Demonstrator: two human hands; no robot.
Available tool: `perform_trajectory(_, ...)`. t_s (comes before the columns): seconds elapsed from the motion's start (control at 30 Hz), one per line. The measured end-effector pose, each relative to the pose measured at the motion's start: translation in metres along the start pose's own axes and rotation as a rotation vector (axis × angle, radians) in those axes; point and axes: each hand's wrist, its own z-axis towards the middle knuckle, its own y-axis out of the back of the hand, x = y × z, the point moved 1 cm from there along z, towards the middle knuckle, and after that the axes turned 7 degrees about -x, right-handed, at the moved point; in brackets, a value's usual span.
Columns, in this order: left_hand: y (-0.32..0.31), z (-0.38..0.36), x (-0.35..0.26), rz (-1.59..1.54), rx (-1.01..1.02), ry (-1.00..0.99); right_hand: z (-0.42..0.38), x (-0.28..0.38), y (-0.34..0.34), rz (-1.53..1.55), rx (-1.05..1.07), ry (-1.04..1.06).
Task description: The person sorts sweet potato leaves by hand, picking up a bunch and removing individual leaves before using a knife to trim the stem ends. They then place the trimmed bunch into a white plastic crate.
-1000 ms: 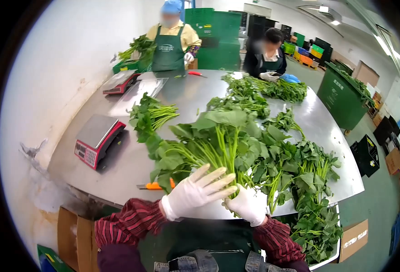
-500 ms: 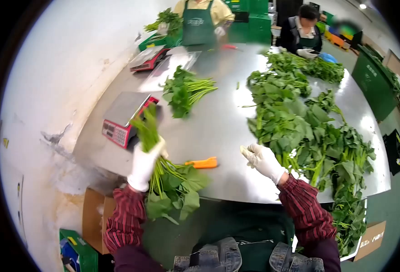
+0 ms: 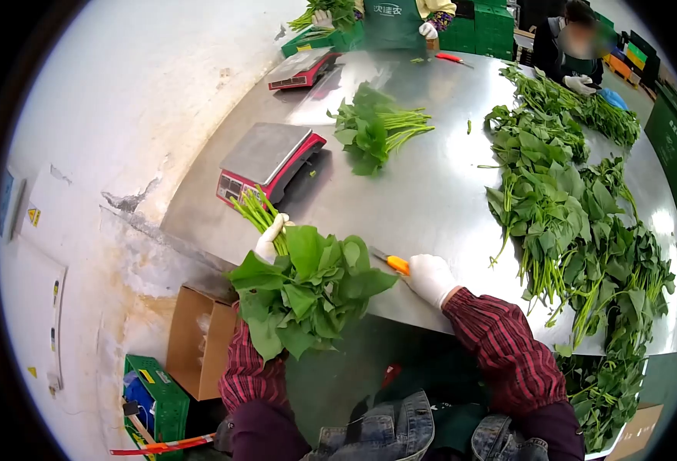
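Note:
Wrapped round the stems of a leafy green bunch (image 3: 307,284) is my left hand (image 3: 271,237), gloved in white, at the table's near left edge. The cut stem ends point up and left toward a red scale (image 3: 269,157), and the leaves hang over the edge. My right hand (image 3: 430,279), also gloved, is closed on the orange handle of a knife (image 3: 397,263), its blade pointing left toward the leaves. A second bunch (image 3: 377,127) lies on the metal table (image 3: 423,196) beyond the scale.
A long heap of greens (image 3: 553,200) covers the table's right side. Another scale (image 3: 301,67) and a red-handled knife (image 3: 452,58) are at the far side. Two people in aprons are across the table. A cardboard box (image 3: 200,342) and green crate (image 3: 154,396) sit lower left.
The bunch in my left hand has turned, its leaves now spread upward and right. My right hand has closed on the orange knife, which lay on the table before. The view has shifted left.

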Motion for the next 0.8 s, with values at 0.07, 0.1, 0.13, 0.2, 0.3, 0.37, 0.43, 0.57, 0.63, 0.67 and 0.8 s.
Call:
perform_trajectory(0.07, -0.012, -0.001, 0.01, -0.056, -0.043, 0.057, -0.029, -0.006, 0.016, 0.053, -0.06, -0.107)
perform_trajectory(0.1, -0.02, -0.001, 0.016, -0.089, -0.136, 0.102, -0.043, -0.01, 0.029, 0.078, -0.125, -0.239)
perform_trajectory(0.13, -0.039, -0.005, 0.021, -0.12, -0.23, 0.149, -0.058, -0.014, 0.045, 0.103, -0.189, -0.373)
perform_trajectory(0.2, -0.07, -0.017, 0.035, -0.098, -0.31, 0.094, -0.095, -0.027, 0.091, 0.358, -0.185, -0.586)
perform_trajectory(0.3, -0.105, 0.001, 0.066, 0.268, -0.155, 0.089, -0.187, -0.062, 0.135, 0.923, -0.394, -0.784)
perform_trajectory(0.37, -0.162, -0.007, 0.096, 0.571, 0.053, 0.161, -0.253, -0.071, 0.154, 1.135, -0.643, -0.911)
perform_trajectory(0.43, -0.215, -0.021, 0.141, 0.772, 0.295, 0.283, -0.321, -0.08, 0.157, 0.785, -0.819, -1.06)
perform_trajectory(0.57, -0.305, -0.059, 0.273, 0.852, 0.753, 0.575, -0.432, -0.055, 0.163, -0.107, -0.948, -1.114)
perform_trajectory(0.63, -0.342, -0.076, 0.342, 0.892, 0.859, 0.628, -0.473, -0.045, 0.146, -0.188, -1.013, -1.078)
perform_trajectory(0.67, -0.356, -0.083, 0.374, 0.912, 0.892, 0.625, -0.487, -0.039, 0.136, -0.187, -1.023, -1.077)
perform_trajectory(0.8, -0.38, -0.11, 0.47, 1.12, 0.932, 0.445, -0.509, -0.03, 0.1, -0.169, -0.867, -1.268)
